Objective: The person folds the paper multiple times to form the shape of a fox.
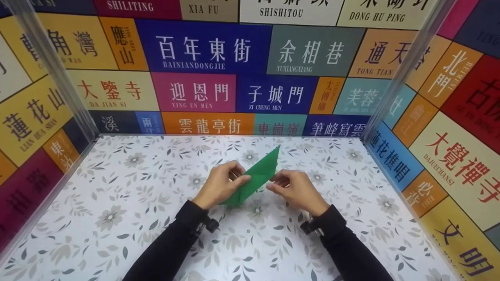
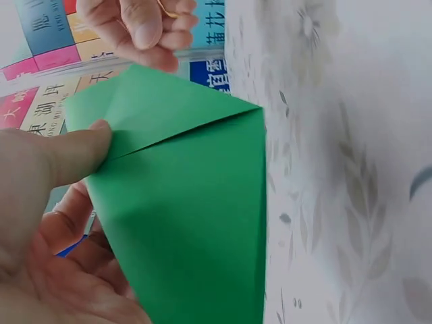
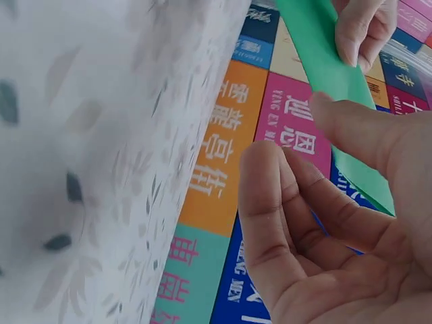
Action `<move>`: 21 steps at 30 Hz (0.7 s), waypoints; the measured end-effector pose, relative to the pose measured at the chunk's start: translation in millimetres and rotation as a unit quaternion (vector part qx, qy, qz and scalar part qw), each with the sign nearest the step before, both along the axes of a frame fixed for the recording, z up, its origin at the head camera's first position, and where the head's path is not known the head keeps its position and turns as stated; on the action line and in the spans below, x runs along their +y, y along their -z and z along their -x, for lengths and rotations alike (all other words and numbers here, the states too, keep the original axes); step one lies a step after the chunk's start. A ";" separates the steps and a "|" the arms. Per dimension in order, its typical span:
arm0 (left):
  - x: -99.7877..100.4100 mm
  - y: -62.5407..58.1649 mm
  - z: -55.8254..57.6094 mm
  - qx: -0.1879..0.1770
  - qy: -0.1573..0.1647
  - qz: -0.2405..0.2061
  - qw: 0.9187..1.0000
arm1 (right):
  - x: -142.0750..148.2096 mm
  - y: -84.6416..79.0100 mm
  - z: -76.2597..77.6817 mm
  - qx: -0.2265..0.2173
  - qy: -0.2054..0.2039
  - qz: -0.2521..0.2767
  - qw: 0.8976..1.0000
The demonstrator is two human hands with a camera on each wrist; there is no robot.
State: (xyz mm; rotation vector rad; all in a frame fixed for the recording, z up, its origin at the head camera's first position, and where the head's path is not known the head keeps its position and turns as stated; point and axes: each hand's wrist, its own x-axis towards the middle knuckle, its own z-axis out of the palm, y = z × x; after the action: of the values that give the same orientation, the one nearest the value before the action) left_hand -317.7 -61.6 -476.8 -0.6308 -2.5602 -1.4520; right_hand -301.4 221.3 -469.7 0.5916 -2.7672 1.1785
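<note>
A folded sheet of green paper [image 1: 258, 175] is held up on a slant in the head view, one pointed corner toward the upper right. My left hand [image 1: 222, 184] pinches its left side, thumb on the near face and the other fingers behind. In the left wrist view, a folded flap crosses the upper part of the paper [image 2: 189, 209]. Close to the paper's right edge is my right hand [image 1: 295, 190]. The right wrist view shows this hand's thumb [image 3: 351, 128] apart from its loosely bent fingers, with nothing gripped between them.
Beneath the hands lies a white tabletop [image 1: 156, 238] printed with grey flowers and leaves. Panels of colourful signs with Chinese characters [image 1: 203, 47] enclose the back and both sides. Clear strips [image 1: 402, 66] run along the corners. Each wrist wears a dark strapped device [image 1: 209, 225].
</note>
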 end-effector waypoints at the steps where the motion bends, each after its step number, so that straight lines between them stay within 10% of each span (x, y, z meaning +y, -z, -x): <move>1: 0.0 0.0 -0.4 -0.003 0.002 -0.005 1.000 | -1.3 -0.5 -0.2 -0.001 -0.005 0.002 1.000; 21: -11.3 -7.1 -1.5 -0.047 0.067 -0.032 0.996 | -11.0 -5.9 0.0 0.033 -0.041 0.113 0.992</move>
State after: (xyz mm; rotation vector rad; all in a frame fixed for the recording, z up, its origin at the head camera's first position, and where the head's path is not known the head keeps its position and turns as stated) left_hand -316.2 -72.9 -469.7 -0.7553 -2.5725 -1.6357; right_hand -301.5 210.4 -463.8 0.7116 -2.5285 1.4356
